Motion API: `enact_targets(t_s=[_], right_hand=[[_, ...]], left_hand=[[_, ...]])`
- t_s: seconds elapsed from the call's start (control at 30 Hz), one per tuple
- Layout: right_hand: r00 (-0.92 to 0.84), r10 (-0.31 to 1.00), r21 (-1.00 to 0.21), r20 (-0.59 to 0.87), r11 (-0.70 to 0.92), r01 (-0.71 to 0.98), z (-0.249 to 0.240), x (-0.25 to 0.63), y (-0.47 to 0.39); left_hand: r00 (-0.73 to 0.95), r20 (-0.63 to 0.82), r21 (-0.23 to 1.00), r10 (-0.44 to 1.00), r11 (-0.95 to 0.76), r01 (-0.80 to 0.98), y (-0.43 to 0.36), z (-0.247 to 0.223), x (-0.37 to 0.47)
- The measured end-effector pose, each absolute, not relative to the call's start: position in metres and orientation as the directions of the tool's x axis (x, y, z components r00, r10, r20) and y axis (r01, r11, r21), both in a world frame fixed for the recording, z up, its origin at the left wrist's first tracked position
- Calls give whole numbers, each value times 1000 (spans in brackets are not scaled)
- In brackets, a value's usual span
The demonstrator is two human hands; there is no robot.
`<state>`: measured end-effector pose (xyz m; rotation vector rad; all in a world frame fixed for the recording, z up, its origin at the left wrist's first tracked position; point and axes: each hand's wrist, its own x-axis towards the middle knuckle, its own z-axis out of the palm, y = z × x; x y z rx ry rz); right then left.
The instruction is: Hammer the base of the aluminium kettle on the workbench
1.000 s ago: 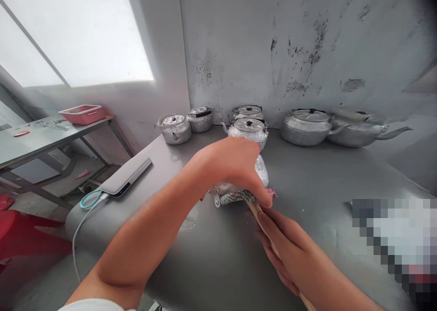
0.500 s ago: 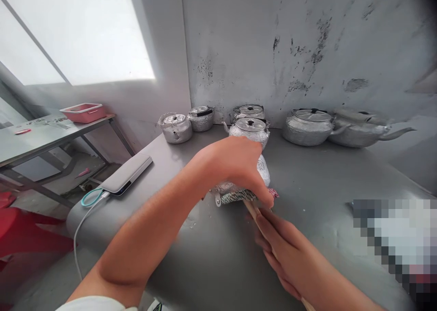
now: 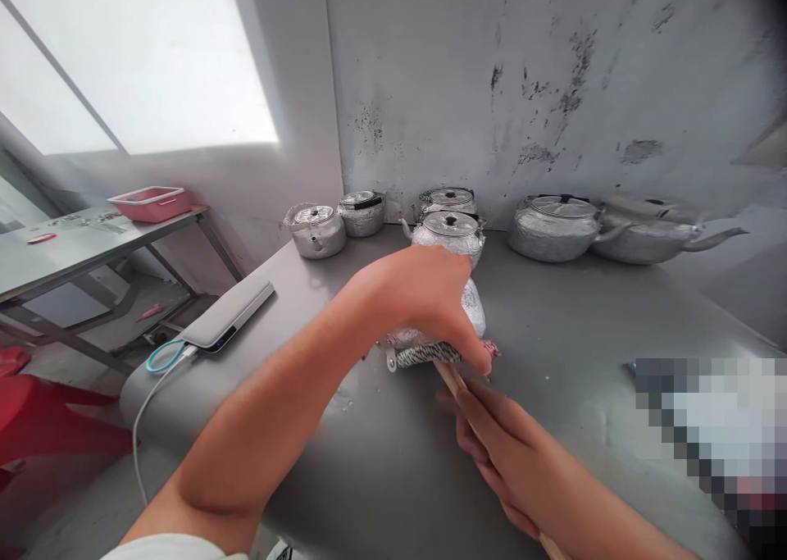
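Observation:
A small silvery kettle (image 3: 473, 310) is mostly hidden beneath my left hand (image 3: 430, 293), which arches over it with the thumb down at its near side. The kettle's handle (image 3: 427, 355), wrapped in black-and-white cord with a reddish end, lies toward me under that thumb. My right hand (image 3: 501, 445) is closed round a wooden stick (image 3: 452, 375); the stick's far end meets the wrapped handle. What my left fingers grip on the far side is hidden.
Several metal kettles (image 3: 553, 228) stand along the wall at the back of the grey table (image 3: 393, 478). A power bank (image 3: 230, 318) with a cable lies at the left, a blurred-out object at the right. Beyond are a side table with a pink basket (image 3: 153, 206) and a red stool (image 3: 49, 421).
My right hand and the stick have shifted slightly to the left along the wrapped handle. My left hand has stayed nearly in place.

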<state>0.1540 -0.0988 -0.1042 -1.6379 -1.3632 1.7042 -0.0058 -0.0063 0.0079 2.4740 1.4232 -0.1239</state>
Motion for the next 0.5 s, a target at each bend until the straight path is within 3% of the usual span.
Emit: enact_targets(t_s=[0.27,0.5], right_hand=[[-245,796,-815,-553,-457,357,-97,155,-97],[-170,866,-859,-470,-404,314,-84,162,-101]], left_hand=[[520,-203,203,830,-484,851,-6,6,-7],[493,-253,187,833,-457,869,-5,7,-7]])
